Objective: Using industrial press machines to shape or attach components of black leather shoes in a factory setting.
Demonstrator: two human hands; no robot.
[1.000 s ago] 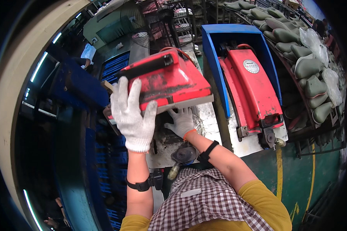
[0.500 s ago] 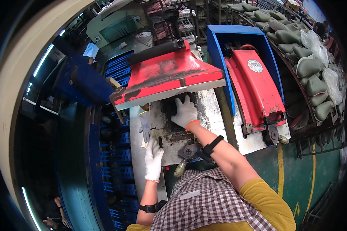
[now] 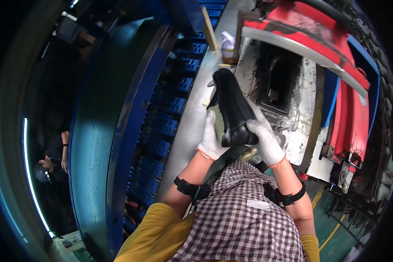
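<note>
A glossy black shoe (image 3: 232, 107) is held up in front of me, tilted, its narrower end pointing away. My right hand (image 3: 265, 136), in a white knit glove, grips its near right side with the thumb on top. My left hand (image 3: 210, 136), gloved the same way, holds it from the near left; its fingers are partly hidden behind the shoe. Just beyond and to the right stands a press with its red lid (image 3: 301, 30) raised. Below the lid, the worn metal bed (image 3: 308, 91) surrounds a dark rectangular recess (image 3: 277, 83).
A second red press (image 3: 347, 135) with a blue hood stands at the right. A narrow metal ledge (image 3: 179, 131) runs along the left, beside blue racks (image 3: 155, 126) and a long blue-green machine surface (image 3: 100, 131). Another person's arm (image 3: 65, 150) shows at the far left.
My view has swung left. My right hand has left the press recess, and both hands now hold the black shoe close to me, over the bed's near left side.
</note>
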